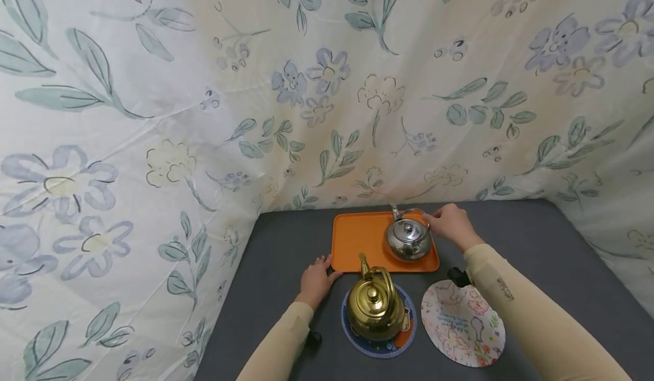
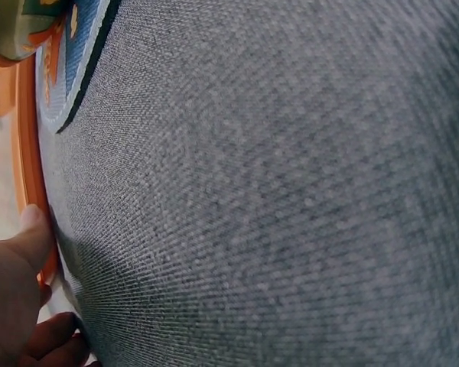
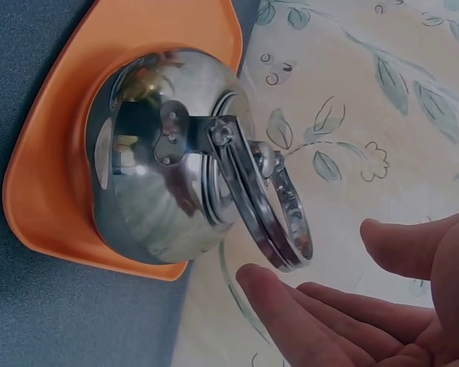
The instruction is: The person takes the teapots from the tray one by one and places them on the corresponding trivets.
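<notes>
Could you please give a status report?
Left hand touching orange tray. Right hand open near silver kettle. Silver kettle on tray. Gold kettle close in front.

The left arm (image 1: 278,341) and the right arm (image 1: 541,313) both reach forward. The left grip (image 1: 315,283) has its thumb (image 2: 32,235) spread from the fingers; the right grip (image 1: 453,226), farther forward, shows thumb and fingers (image 3: 291,325) apart.

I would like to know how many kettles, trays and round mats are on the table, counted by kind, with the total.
Kettles: 2 (gold kettle, silver kettle)
Trays: 1 (orange tray)
Round mats: 2 (blue mat, pale patterned mat)
Total: 5
</notes>
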Demonstrator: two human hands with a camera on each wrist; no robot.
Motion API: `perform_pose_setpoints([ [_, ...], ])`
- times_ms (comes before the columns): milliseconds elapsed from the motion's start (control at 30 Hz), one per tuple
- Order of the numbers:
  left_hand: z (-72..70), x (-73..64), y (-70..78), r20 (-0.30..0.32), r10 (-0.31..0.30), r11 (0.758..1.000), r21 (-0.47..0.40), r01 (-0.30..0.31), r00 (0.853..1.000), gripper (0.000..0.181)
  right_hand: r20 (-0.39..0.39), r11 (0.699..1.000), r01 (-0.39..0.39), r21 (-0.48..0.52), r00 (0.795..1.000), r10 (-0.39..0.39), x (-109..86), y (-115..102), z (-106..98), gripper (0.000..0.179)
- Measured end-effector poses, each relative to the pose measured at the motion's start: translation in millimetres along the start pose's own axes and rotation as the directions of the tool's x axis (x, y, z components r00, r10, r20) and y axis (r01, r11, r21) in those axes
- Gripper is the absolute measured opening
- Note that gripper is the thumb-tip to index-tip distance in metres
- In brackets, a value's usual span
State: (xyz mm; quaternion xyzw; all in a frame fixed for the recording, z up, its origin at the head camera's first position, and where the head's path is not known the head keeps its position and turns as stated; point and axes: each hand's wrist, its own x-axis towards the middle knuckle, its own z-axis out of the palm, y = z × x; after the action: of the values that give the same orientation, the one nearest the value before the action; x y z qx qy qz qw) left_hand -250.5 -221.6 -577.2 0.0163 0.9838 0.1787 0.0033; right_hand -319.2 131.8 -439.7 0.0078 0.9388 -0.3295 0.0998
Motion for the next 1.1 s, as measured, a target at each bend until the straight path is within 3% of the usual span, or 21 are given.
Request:
perform_pose_setpoints([
  [367,0.2,0.3,-0.1,0.006,-0.014,0.999,-0.028,0.014,1.000,0.068,-0.026,1.000,-0.004,0.002,1.000,0.004,11.7,4.0,10.0,0.048],
  [700,1.7,0.3,-0.7,-0.014,-0.025,1.000,-0.015,0.025,1.000,0.068,-0.047,1.000,0.015,0.005,0.999,-0.015,16.3,3.1,17.3,0.033],
  [1100,3.3,-0.9,-2.4,-0.021,-0.006,1.000,-0.015,0.006,1.000,0.068,-0.066,0.999,0.005,0.044,0.998,-0.002,21.2,7.5,21.9,0.027],
])
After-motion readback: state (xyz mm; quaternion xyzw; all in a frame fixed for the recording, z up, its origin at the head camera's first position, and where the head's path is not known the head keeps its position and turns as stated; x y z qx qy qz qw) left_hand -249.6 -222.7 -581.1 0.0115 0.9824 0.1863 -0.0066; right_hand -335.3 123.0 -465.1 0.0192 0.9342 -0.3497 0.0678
